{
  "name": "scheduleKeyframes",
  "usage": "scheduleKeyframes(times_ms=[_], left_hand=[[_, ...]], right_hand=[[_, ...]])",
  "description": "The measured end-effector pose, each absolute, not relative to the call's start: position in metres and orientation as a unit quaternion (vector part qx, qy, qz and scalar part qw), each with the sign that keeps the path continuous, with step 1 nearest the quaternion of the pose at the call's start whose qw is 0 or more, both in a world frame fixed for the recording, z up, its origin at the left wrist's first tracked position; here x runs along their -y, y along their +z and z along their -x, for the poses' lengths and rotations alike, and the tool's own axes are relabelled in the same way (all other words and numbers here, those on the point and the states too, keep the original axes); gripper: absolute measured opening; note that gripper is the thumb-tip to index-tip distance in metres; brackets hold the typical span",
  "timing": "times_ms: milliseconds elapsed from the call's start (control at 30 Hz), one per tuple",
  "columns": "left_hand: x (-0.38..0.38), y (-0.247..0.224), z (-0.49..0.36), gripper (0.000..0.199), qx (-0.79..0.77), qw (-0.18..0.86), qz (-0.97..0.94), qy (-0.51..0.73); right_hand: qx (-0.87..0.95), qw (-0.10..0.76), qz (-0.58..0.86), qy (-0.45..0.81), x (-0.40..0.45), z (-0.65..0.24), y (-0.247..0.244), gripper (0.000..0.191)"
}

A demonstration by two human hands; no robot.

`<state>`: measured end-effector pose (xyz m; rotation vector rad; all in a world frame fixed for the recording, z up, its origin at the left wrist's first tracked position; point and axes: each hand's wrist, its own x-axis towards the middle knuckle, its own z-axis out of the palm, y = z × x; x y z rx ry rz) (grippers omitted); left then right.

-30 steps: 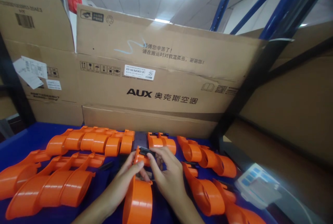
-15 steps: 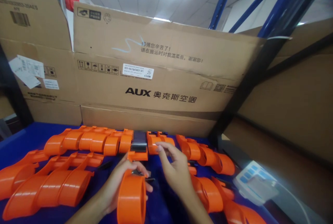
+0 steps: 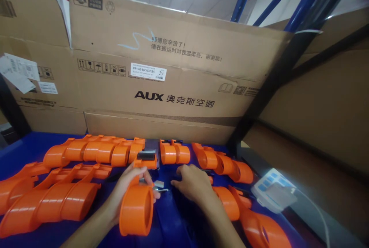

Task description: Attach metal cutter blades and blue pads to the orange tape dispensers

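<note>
My left hand (image 3: 123, 190) is wrapped round an orange tape dispenser (image 3: 136, 209), whose round drum hangs low and whose black-topped end (image 3: 146, 156) points away from me. Beside its fingers a small metal piece (image 3: 159, 185) sticks out to the right. To the right, my right hand (image 3: 191, 182) is over the blue surface (image 3: 164, 217), back upward, with fingers bent down near some dark parts. Whether those fingers hold anything is hidden.
Rows of orange dispensers lie at the left (image 3: 54, 202), along the back (image 3: 105, 152) and at the right (image 3: 240, 171). A large cardboard panel (image 3: 115, 98) stands behind them. A white device with a cable (image 3: 273, 190) is at the right.
My right hand has turned back upward and reached down to the surface. My left hand has shifted slightly left with the dispenser, whose black-topped end now shows. The whole view has moved a little.
</note>
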<state>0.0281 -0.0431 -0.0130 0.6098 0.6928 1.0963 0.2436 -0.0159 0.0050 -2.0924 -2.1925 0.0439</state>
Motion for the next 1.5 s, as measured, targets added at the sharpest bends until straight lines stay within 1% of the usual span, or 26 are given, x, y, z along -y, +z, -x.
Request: scheduleKeyframes(times_ms=[133, 200, 333, 400, 467, 567, 600, 667, 767, 933, 1067, 1267, 1500], left_hand=[[0.04, -0.017, -0.026, 0.027, -0.335, 0.749, -0.301, 0.486], [0.04, -0.019, -0.024, 0.025, -0.336, 0.748, -0.302, 0.487], [0.04, -0.019, -0.025, 0.018, -0.331, 0.737, -0.294, 0.511], [0.04, -0.018, -0.027, 0.019, -0.333, 0.724, -0.289, 0.53], [0.038, -0.019, -0.029, 0.022, -0.334, 0.712, -0.284, 0.548], [0.034, -0.02, -0.031, 0.03, -0.331, 0.699, -0.293, 0.562], [0.033, -0.021, -0.031, 0.032, -0.331, 0.694, -0.304, 0.563], [0.031, -0.023, -0.031, 0.035, -0.331, 0.685, -0.328, 0.559], [0.031, -0.025, -0.031, 0.033, -0.335, 0.671, -0.355, 0.558], [0.032, -0.028, -0.031, 0.034, -0.339, 0.661, -0.398, 0.538], [0.034, -0.027, -0.031, 0.037, -0.337, 0.649, -0.419, 0.538], [0.036, -0.021, -0.033, 0.038, -0.344, 0.637, -0.44, 0.532], [0.039, -0.019, -0.034, 0.037, -0.348, 0.63, -0.446, 0.533]], right_hand=[[0.73, 0.057, 0.681, 0.017, 0.017, -0.239, 0.001, 0.023], [0.738, 0.066, 0.671, 0.023, 0.018, -0.237, 0.0, 0.023], [0.759, 0.094, 0.643, 0.037, 0.019, -0.233, 0.003, 0.014], [0.772, 0.125, 0.621, 0.047, 0.018, -0.231, 0.006, 0.01], [0.781, 0.203, 0.586, 0.077, 0.018, -0.228, 0.008, 0.007], [0.76, 0.368, 0.508, 0.17, 0.019, -0.222, 0.007, 0.01], [0.746, 0.41, 0.484, 0.203, 0.019, -0.22, 0.005, 0.012], [0.718, 0.472, 0.446, 0.249, 0.021, -0.214, 0.002, 0.014], [0.691, 0.528, 0.422, 0.256, 0.023, -0.207, -0.003, 0.016], [0.709, 0.546, 0.4, 0.198, 0.027, -0.201, -0.009, 0.013], [0.747, 0.529, 0.377, 0.14, 0.028, -0.201, -0.012, 0.02], [0.785, 0.489, 0.362, 0.115, 0.024, -0.204, -0.01, 0.025], [0.791, 0.492, 0.348, 0.106, 0.024, -0.205, -0.011, 0.026]])
